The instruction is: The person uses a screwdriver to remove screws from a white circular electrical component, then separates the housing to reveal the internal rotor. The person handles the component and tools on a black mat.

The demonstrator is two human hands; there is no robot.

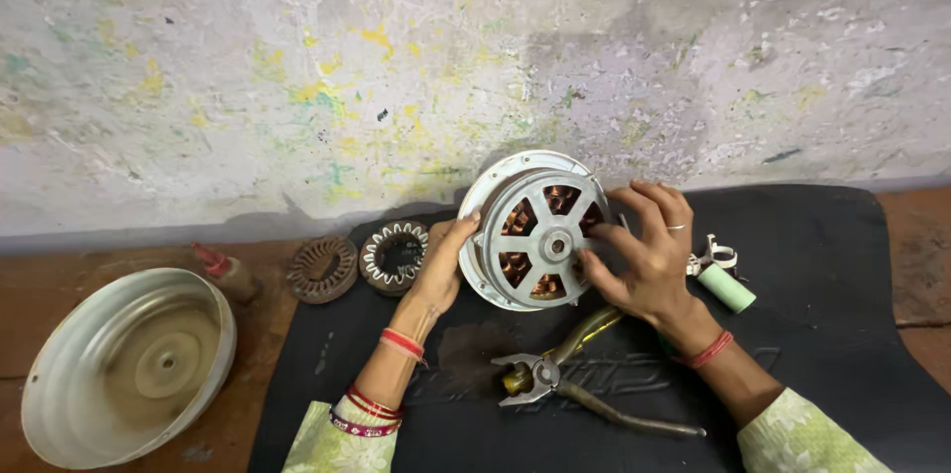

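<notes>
Two hands are at work here, the left (448, 260) and the right (642, 253), both on one round motor (536, 231) stood on edge. Beside it lie two wound rings, a rusty one (322, 269) and a paler one (394, 256). There is one metal bowl cover (127, 364), one pair of pliers (575, 379), one green cylinder (725, 287), one small red-capped bottle (226, 271), and one black mat (842, 354) under most of them.
</notes>
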